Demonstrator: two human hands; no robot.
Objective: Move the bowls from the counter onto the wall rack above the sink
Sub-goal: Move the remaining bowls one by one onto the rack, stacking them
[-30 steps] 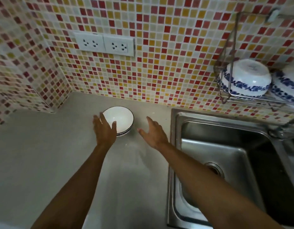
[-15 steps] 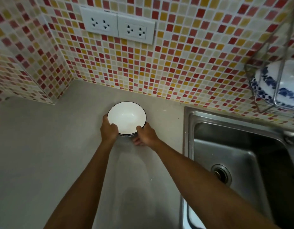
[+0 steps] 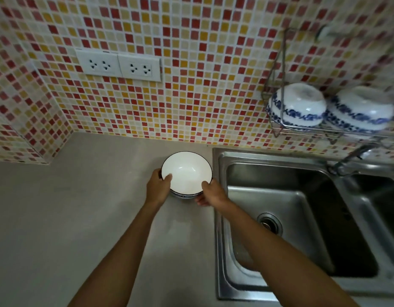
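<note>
A white bowl (image 3: 187, 172) with a dark rim is held upright between both hands, close to the left edge of the sink. My left hand (image 3: 158, 187) grips its left rim with the thumb inside. My right hand (image 3: 211, 193) holds its right rim, fingers underneath. Whether the bowl touches the grey counter (image 3: 69, 207) I cannot tell. The wire wall rack (image 3: 278, 120) hangs at the upper right and carries two upturned white bowls with blue flower bands, one on the left (image 3: 299, 105) and one on the right (image 3: 362, 109).
A steel double sink (image 3: 280, 158) fills the right side, with a drain (image 3: 269, 223) and a tap (image 3: 346, 158) under the rack. Two white socket plates (image 3: 118, 65) sit on the mosaic tile wall. The counter runs into a tiled corner at the left.
Both hands closed on the bowl's rim from either side. The bowl now sits nearer the sink edge, and the view has swung right, showing both rack bowls.
</note>
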